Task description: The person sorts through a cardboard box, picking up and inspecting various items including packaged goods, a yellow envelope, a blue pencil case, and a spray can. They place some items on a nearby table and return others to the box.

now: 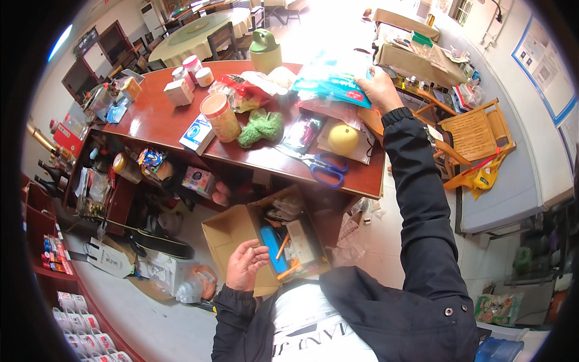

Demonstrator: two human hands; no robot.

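Note:
My right hand (382, 88) reaches over the far right of the reddish wooden desk and grips the edge of a blue and clear plastic package (337, 81). Below it lie a pale yellow round fruit (343, 138), a flat plastic packet (304, 130) and blue-handled scissors (326, 169). Close to my body, my left hand (246, 264) holds nothing, its fingers loosely curled and slightly apart. Beside that hand stands an open cardboard box (233, 226). In the box are a blue case (272, 249), orange sticks (283, 246) and a whitish carton (300, 241).
A lidded jar (220, 118), a green knitted cloth (261, 128) and a blue-white box (197, 134) crowd the desk's near edge. Behind them stands a green-lidded bin (265, 50). A bamboo chair (475, 131) is at the right; bags (108, 257) lie on the floor at left.

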